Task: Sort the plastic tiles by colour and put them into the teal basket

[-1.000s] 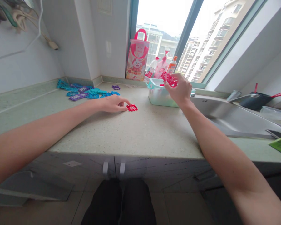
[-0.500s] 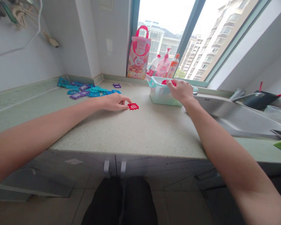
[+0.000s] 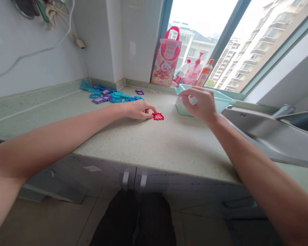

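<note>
My left hand (image 3: 139, 110) rests on the countertop, its thumb and forefinger pinching the edge of a flat red plastic piece (image 3: 158, 117) with a toothed outline. My right hand (image 3: 200, 103) is at the near left side of a pale teal plastic basket (image 3: 222, 98), covering part of it. Its fingers are curved and apart, with nothing visible between them. What the basket holds is hidden from this angle. Behind my left forearm lies a heap of blue, turquoise and purple plastic pieces (image 3: 118, 96); one purple piece (image 3: 139, 92) lies apart from it.
A pink carrier bag (image 3: 166, 65) and several bottles, including a pink pump bottle (image 3: 193, 72), stand by the window. To the right is a steel sink (image 3: 267, 131) with a tap (image 3: 284, 111). The counter's front edge runs just before me.
The red piece seen in my right hand over the basket is out of sight, and that hand has drawn back toward me. My left hand keeps its red piece. The view has turned left.
</note>
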A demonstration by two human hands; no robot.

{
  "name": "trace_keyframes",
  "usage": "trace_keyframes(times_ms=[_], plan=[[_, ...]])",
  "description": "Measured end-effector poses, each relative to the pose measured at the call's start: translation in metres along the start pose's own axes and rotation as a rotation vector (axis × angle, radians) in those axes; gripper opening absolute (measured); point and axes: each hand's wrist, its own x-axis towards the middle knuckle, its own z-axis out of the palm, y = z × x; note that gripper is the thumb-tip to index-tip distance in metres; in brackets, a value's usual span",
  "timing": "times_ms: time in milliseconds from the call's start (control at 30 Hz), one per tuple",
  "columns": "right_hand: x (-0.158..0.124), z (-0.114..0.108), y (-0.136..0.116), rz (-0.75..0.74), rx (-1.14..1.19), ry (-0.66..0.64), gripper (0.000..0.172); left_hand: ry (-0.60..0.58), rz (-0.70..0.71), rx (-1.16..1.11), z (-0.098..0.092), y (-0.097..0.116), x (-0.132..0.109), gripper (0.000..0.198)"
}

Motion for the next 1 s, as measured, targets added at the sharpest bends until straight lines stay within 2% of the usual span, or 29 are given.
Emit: trace_keyframes(times_ms=[67, 233, 300, 367, 467, 800, 867, 1000], plan=[[-0.002, 0.010, -0.006, -0.022, 0.080, -0.100, 0.032, 0.003, 0.014, -0.010, 0.001, -0.001, 0.001, 0.048], [-0.009, 0.035, -0.008, -0.078, 0.213, -0.428, 0.059, 0.010, 0.049, -0.010, 0.002, -0.002, 0.002, 0.047], [-0.011, 0.041, -0.008, -0.068, 0.240, -0.514, 0.056, 0.001, 0.033, -0.003, 0.002, -0.002, 0.003, 0.049], [-0.011, 0.046, -0.008, -0.060, 0.256, -0.542, 0.048, -0.007, 0.013, 0.000, 0.001, -0.001, 0.003, 0.051], [-0.011, 0.048, -0.009, -0.060, 0.285, -0.541, 0.038, -0.011, 0.010, 0.000, 0.000, 0.001, 0.003, 0.052], [-0.009, 0.040, -0.011, -0.054, 0.294, -0.523, 0.036, 0.000, 0.034, 0.003, 0.003, -0.005, 0.003, 0.055], [-0.007, 0.034, -0.012, -0.092, 0.226, -0.438, 0.032, 0.009, 0.016, 0.003, 0.003, -0.005, 0.002, 0.056], [0.000, 0.013, -0.007, -0.097, 0.059, -0.095, 0.028, 0.013, 0.008, 0.014, 0.003, -0.005, 0.002, 0.054]])
